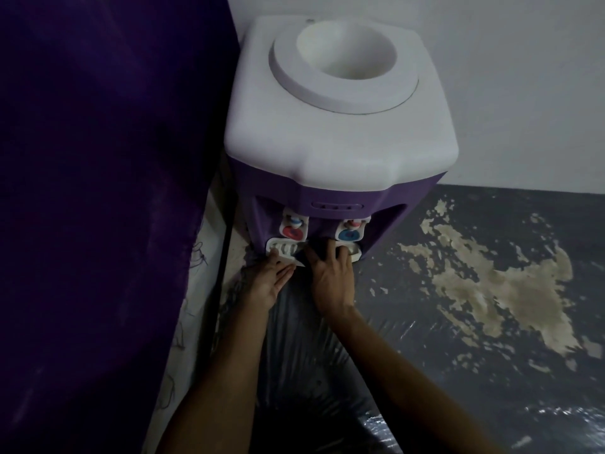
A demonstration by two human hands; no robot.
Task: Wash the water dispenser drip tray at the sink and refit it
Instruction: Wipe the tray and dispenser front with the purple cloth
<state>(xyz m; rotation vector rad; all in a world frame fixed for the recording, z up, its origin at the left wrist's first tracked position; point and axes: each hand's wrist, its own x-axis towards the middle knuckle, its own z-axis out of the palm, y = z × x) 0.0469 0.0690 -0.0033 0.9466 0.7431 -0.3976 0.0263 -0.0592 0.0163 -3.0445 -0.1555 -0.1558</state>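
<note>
The white slotted plastic drip tray (284, 250) sits at 6 o'clock of the purple-and-white dispenser (337, 132), under the taps. Left hand (271, 281) is flat against its front edge; right hand (330, 273) lies on top, grip unclear. I'd move both ends evenly, kept level.

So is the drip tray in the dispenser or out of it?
In: the drip tray sits under the taps at the dispenser base, both hands on it.
</note>
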